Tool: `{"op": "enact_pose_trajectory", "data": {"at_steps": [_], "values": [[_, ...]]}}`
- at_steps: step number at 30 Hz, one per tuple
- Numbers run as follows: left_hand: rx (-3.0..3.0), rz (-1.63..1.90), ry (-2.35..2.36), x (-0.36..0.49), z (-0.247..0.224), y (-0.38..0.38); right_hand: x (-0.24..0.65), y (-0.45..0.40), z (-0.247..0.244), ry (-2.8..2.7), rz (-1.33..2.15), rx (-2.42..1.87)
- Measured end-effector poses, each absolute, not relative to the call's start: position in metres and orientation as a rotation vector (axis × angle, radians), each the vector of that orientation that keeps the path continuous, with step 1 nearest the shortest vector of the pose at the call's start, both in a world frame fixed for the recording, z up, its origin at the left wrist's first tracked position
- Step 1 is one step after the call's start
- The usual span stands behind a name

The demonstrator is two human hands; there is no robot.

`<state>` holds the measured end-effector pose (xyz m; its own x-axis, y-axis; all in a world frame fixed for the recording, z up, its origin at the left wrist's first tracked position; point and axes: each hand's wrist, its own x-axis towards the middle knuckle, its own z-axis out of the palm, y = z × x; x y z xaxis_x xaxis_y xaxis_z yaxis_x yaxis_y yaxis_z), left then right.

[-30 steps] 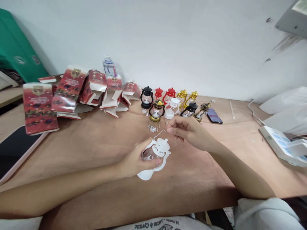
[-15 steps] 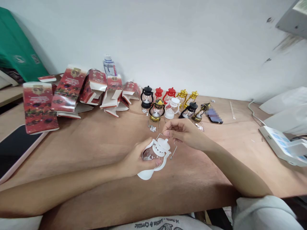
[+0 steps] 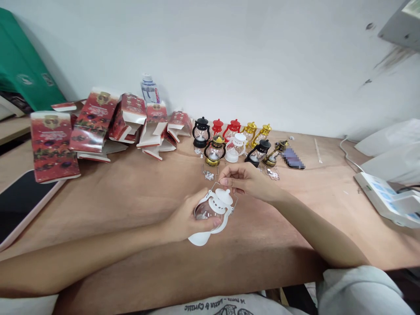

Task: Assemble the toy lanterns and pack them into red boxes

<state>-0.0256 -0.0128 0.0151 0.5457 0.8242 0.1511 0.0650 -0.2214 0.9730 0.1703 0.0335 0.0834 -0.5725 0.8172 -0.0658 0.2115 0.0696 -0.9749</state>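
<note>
Your wooden bench (image 3: 141,192) spans the frame below a pale wall (image 3: 203,57). At its centre, your left hand (image 3: 193,216) has its grip clamped on the white lantern (image 3: 224,197), which tilts; your right hand (image 3: 246,181) has its grip pinched on the wire handle (image 3: 214,185) above the lid. Small lanterns (image 3: 201,133) in black, red, gold and white stand in a cluster beyond. Red printed boxes (image 3: 55,148) fill the left, near a clear bottle (image 3: 150,89) by the wall; a tablet (image 3: 22,205) lies at the left edge, a power strip (image 3: 385,197) at the right.
</note>
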Motion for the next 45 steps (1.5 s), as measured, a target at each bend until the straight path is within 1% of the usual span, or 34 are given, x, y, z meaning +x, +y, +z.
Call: {"op": "enact_pose_trajectory", "data": {"at_steps": [6, 30, 45], "values": [[1.673, 0.845, 0.753, -0.026, 0.017, -0.013, 0.171, 0.035, 0.084, -1.83, 1.547, -0.971], [1.718, 0.809, 0.792, -0.026, 0.02, -0.014, 0.177, 0.034, 0.092, -1.932, 1.479, -1.006], [1.923, 0.832, 0.854, -0.026, 0.02, -0.017, 0.184, 0.034, 0.098, -2.034, 1.507, -1.056]]}}
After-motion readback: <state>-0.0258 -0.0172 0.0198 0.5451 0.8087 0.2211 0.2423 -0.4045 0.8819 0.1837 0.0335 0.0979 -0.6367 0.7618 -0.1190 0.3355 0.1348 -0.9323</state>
